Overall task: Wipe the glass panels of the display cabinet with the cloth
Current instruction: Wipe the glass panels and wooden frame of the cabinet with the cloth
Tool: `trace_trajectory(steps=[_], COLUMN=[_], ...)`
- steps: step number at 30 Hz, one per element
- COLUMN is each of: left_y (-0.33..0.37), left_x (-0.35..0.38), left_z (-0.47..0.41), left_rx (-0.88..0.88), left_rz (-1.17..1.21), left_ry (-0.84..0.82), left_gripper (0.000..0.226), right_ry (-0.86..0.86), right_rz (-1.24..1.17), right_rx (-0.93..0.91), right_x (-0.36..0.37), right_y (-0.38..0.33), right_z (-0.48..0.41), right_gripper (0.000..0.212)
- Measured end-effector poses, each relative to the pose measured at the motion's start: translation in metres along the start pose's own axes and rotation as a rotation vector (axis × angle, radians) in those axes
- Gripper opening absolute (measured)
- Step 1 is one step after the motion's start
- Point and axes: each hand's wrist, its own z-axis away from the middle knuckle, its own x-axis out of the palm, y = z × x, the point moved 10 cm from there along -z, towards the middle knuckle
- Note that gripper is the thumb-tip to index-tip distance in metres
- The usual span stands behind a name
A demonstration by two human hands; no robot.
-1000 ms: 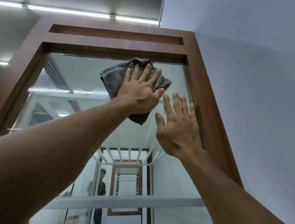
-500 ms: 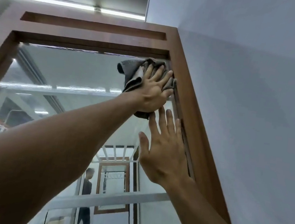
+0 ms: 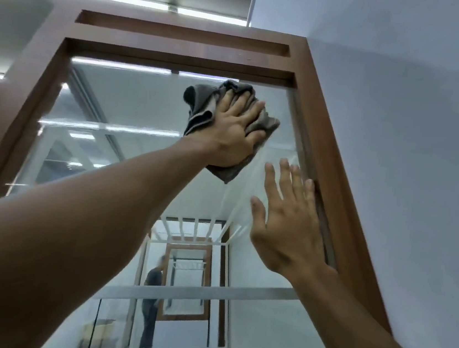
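My left hand [image 3: 232,129], fingers spread flat, presses the grey cloth [image 3: 202,107] on the upper right of the glass panel [image 3: 130,103], my right hand [image 3: 288,227] rests below with straight fingers slightly apart, so I judge the lower glass is not wiped yet.

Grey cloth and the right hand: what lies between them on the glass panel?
Only bare glass panel, showing reflections, lies between the grey cloth and the right hand; the head view shows this.
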Motion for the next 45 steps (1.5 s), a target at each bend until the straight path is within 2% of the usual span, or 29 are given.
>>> trace_trajectory(steps=[3, 11, 15, 18, 21, 22, 24, 26, 28, 31, 32, 34, 37, 39, 42, 45], left_y=[-0.043, -0.142, -0.190, -0.218, -0.205, -0.187, -0.146, -0.136, -0.159, -0.195, -0.191, -0.155, -0.091, -0.088, -0.122, -0.116], left_x=[-0.011, -0.045, -0.063, -0.071, -0.061, -0.053, -0.040, -0.037, -0.042, -0.058, -0.059, -0.050, -0.017, -0.008, -0.024, -0.027], left_z=[0.015, 0.077, 0.107, 0.130, 0.140, 0.134, 0.121, 0.123, 0.138, 0.141, 0.128, 0.102, 0.098, 0.120, 0.121, 0.096], left_rx=[-0.089, -0.281, -0.352, -0.427, -0.510, -0.460, -0.235, -0.112, -0.178, -0.416, -0.439, -0.384, -0.160, -0.099, -0.229, -0.345], left_rz=[-0.013, -0.052, -0.131, -0.131, -0.136, -0.157, -0.176, -0.086, 0.006, -0.154, -0.195, -0.195, -0.156, -0.166, -0.276, -0.242], left_ry=[0.028, 0.070, 0.099, 0.120, 0.129, 0.107, 0.050, 0.005, 0.031, 0.081, 0.067, 0.028, 0.008, 0.005, 0.019, 0.034], left_gripper=[0.069, 0.069, 0.068, 0.070, 0.072, 0.072, 0.073, 0.076, 0.080, 0.079, 0.076, 0.071, 0.076, 0.081, 0.085, 0.081], right_ry=[-0.041, -0.080, -0.081, -0.086, -0.094, -0.095, -0.090, -0.080, -0.081, -0.097, -0.097, -0.110, -0.080, -0.065, -0.079, -0.077], right_rz=[0.069, 0.068, 0.080, 0.097, 0.096, 0.095, 0.093, 0.070, 0.036, 0.020, 0.015, 0.024, 0.040, 0.040, 0.037, 0.021], right_rx=[0.059, -0.158, -0.143, -0.147, -0.149, -0.150, -0.151, -0.160, -0.176, -0.191, -0.194, -0.199, -0.169, -0.146, -0.143, -0.145], right_x=[0.006, 0.041, 0.047, 0.047, 0.047, 0.047, 0.046, 0.044, 0.041, 0.039, 0.038, 0.038, 0.033, 0.031, 0.028, 0.025], right_y=[-0.011, -0.106, -0.123, -0.123, -0.122, -0.122, -0.124, -0.123, -0.119, -0.114, -0.114, -0.110, -0.087, -0.070, -0.060, -0.059], right_z=[-0.001, 0.003, 0.003, 0.006, 0.009, 0.009, 0.008, 0.010, 0.014, 0.022, 0.023, 0.026, 0.031, 0.035, 0.037, 0.040], right_gripper=[0.078, 0.082, 0.086, 0.078, 0.077, 0.077, 0.078, 0.082, 0.083, 0.081, 0.081, 0.079, 0.075, 0.072, 0.072, 0.073])
